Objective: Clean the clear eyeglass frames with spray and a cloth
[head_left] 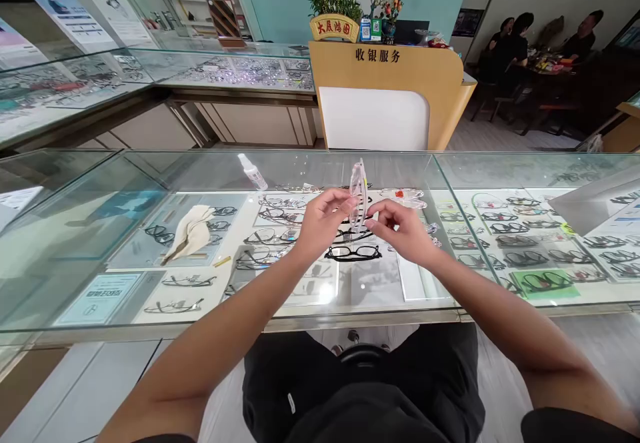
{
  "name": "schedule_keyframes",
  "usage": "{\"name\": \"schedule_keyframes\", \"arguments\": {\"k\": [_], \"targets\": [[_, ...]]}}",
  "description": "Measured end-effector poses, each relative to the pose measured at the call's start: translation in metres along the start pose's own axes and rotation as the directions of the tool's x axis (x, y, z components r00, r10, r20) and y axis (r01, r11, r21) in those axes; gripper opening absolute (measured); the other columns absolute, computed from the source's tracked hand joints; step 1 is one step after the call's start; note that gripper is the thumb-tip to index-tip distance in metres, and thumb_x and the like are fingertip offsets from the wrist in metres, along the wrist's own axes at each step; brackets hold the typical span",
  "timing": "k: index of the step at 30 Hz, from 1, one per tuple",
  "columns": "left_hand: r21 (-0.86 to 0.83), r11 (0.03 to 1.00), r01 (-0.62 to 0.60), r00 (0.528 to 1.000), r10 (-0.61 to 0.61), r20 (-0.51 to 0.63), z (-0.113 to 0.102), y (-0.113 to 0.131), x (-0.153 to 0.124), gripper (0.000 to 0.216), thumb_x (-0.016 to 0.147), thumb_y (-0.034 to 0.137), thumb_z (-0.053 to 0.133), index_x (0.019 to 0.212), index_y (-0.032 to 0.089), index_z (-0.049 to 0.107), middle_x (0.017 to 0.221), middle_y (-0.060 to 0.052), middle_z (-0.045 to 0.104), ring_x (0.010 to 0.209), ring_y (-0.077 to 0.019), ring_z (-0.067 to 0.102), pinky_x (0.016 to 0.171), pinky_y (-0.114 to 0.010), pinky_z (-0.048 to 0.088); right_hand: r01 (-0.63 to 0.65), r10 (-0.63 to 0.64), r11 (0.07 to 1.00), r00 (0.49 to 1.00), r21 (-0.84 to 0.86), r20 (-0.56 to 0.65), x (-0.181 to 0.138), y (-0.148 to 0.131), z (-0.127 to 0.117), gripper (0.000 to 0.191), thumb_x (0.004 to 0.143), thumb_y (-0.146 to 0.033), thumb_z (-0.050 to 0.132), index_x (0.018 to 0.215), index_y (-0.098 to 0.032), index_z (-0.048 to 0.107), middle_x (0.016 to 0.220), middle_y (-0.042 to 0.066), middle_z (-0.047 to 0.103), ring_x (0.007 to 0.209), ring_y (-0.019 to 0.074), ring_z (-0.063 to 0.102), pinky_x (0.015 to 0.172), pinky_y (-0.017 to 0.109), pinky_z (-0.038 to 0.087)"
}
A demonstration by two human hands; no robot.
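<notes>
A pair of eyeglasses with a pale, clear pinkish frame (359, 186) is held upright and edge-on above the glass counter. My left hand (324, 220) pinches it from the left, fingertips closed on the frame. On the other side, my right hand (400, 228) has its fingers curled and its thumb and fingertips at the lower part of the frame. Beneath the hands are rows of eyeglasses, among them a black pair (353, 252). Another clear pair with a red mark (401, 194) lies behind my right hand.
A beige cloth (193, 233) and a small white spray bottle (253, 172) are on the left of the counter (370, 313). More glasses fill the display at right, one pair on a green card (545, 284). A wooden cashier desk (385, 70) stands beyond; people sit at the back right.
</notes>
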State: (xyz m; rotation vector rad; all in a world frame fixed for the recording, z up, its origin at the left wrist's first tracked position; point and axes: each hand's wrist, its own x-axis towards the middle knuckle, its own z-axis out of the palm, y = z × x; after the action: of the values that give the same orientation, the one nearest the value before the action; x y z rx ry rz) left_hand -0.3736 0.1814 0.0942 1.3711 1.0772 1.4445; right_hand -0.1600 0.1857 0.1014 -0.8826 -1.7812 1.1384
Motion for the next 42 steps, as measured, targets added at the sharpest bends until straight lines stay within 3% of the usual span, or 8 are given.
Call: {"name": "schedule_keyframes", "arguments": {"k": [13, 19, 24, 29, 34, 37, 39, 42], "targets": [[-0.008, 1.0, -0.014, 0.996, 0.014, 0.084, 0.006, 0.002, -0.006, 0.049, 0.088, 0.069, 0.086, 0.098, 0.023, 0.073, 0.106, -0.008, 0.082, 0.104, -0.0247, 0.077, 0.096, -0.039, 0.062, 0.023, -0.035, 0.989, 0.996, -0.144, -0.085, -0.001, 0.008, -0.001, 0.016, 0.095, -0.039, 0.073, 0.089, -0.026, 0.064, 0.061, -0.007, 0.053, 0.057, 0.0141, 0.041, 0.061, 0.032, 0.037], [0.021, 0.999, -0.025, 1.0, 0.025, 0.008, -0.006, 0.007, 0.004, 0.052, 0.087, 0.072, 0.086, 0.099, 0.022, 0.074, 0.108, -0.008, 0.08, 0.105, -0.0246, 0.075, 0.089, -0.038, 0.068, -0.003, -0.077, 0.96, 0.958, -0.279, -0.276, 0.001, -0.003, -0.023, 0.014, 0.103, -0.041, 0.066, 0.101, -0.027, 0.065, 0.06, -0.006, 0.067, 0.05, 0.0146, 0.051, 0.062, 0.032, 0.044], [0.067, 0.997, -0.028, 1.0, 0.027, 0.006, -0.014, 0.005, 0.011, 0.048, 0.087, 0.067, 0.088, 0.098, 0.022, 0.077, 0.106, -0.008, 0.079, 0.102, -0.0236, 0.074, 0.085, -0.036, 0.069, 0.034, -0.193, 0.941, 0.87, -0.336, -0.454, 0.007, -0.007, -0.04, 0.027, 0.109, -0.052, 0.063, 0.112, -0.026, 0.066, 0.085, 0.003, 0.085, 0.059, 0.0171, 0.064, 0.063, 0.033, 0.05], [0.132, 0.988, -0.077, 0.997, 0.072, 0.039, -0.015, 0.003, 0.012, 0.041, 0.087, 0.061, 0.091, 0.095, 0.022, 0.083, 0.109, -0.01, 0.082, 0.102, -0.0257, 0.076, 0.082, -0.036, 0.067, 0.096, -0.295, 0.917, 0.819, -0.388, -0.492, 0.009, -0.008, -0.047, 0.026, 0.11, -0.051, 0.062, 0.12, -0.027, 0.067, 0.113, 0.009, 0.089, 0.079, 0.0207, 0.078, 0.07, 0.036, 0.057], [0.046, 0.999, -0.026, 1.0, 0.025, 0.007, -0.012, 0.003, 0.011, 0.043, 0.084, 0.061, 0.093, 0.096, 0.022, 0.083, 0.108, -0.009, 0.082, 0.101, -0.0252, 0.076, 0.079, -0.036, 0.07, 0.198, -0.411, 0.87, 0.798, -0.451, -0.442, 0.005, -0.003, -0.044, 0.029, 0.111, -0.047, 0.062, 0.134, -0.031, 0.059, 0.12, 0.009, 0.085, 0.079, 0.0215, 0.077, 0.068, 0.039, 0.058], [0.012, 1.0, -0.02, 1.0, 0.02, -0.01, -0.009, 0.002, 0.009, 0.04, 0.084, 0.059, 0.093, 0.096, 0.022, 0.083, 0.104, -0.008, 0.08, 0.101, -0.0247, 0.076, 0.081, -0.038, 0.071, 0.28, -0.474, 0.808, 0.832, -0.518, -0.289, 0.0, -0.003, -0.033, 0.026, 0.11, -0.041, 0.061, 0.135, -0.032, 0.061, 0.122, 0.008, 0.082, 0.079, 0.0205, 0.077, 0.069, 0.039, 0.06], [0.024, 0.999, -0.038, 0.999, 0.037, 0.028, -0.007, 0.0, 0.006, 0.036, 0.087, 0.056, 0.092, 0.096, 0.022, 0.084, 0.104, -0.008, 0.079, 0.099, -0.0242, 0.076, 0.081, -0.038, 0.07, 0.352, -0.499, 0.747, 0.857, -0.564, -0.126, -0.003, -0.003, -0.024, 0.029, 0.11, -0.036, 0.06, 0.139, -0.032, 0.064, 0.132, 0.01, 0.08, 0.096, 0.0239, 0.08, 0.075, 0.04, 0.064], [0.079, 0.993, -0.084, 0.993, 0.077, 0.09, -0.004, -0.003, 0.002, 0.032, 0.089, 0.053, 0.09, 0.098, 0.023, 0.085, 0.106, -0.009, 0.079, 0.102, -0.0254, 0.076, 0.081, -0.036, 0.067, 0.397, -0.501, 0.669, 0.866, -0.629, 0.014, -0.005, -0.003, -0.014, 0.044, 0.108, -0.035, 0.061, 0.152, -0.032, 0.061, 0.154, 0.015, 0.069, 0.136, 0.0332, 0.072, 0.1, 0.05, 0.067]]}}
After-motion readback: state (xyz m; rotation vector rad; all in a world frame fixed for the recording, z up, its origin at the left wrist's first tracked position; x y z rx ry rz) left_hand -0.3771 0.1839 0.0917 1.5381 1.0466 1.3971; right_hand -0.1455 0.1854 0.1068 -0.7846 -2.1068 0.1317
